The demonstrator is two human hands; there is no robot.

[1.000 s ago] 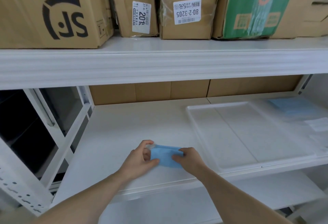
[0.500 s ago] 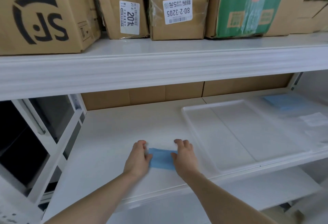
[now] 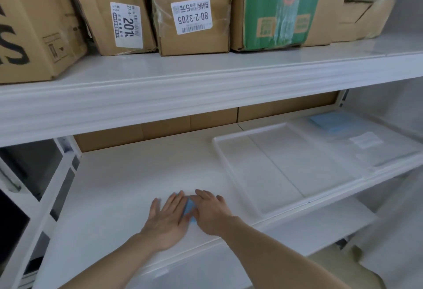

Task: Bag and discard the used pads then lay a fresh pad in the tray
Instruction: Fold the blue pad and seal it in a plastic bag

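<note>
Both hands flat on a folded blue pad on the white shelf

The left hand (image 3: 168, 216) and right hand (image 3: 211, 212) lie side by side, fingers straight, pressing the small folded blue pad (image 3: 189, 208), which mostly hides under them. To the right sits a clear shallow plastic tray (image 3: 231, 167); far right, a clear packet of blue pads (image 3: 332, 122). Taped brown cardboard boxes (image 3: 194, 16) crowd the upper shelf.

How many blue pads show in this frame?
2. One folded blue pad lies on the white shelf, mostly covered by the left hand and right hand. Another blue pad sits inside clear packaging at back right; more may be stacked beneath.
</note>
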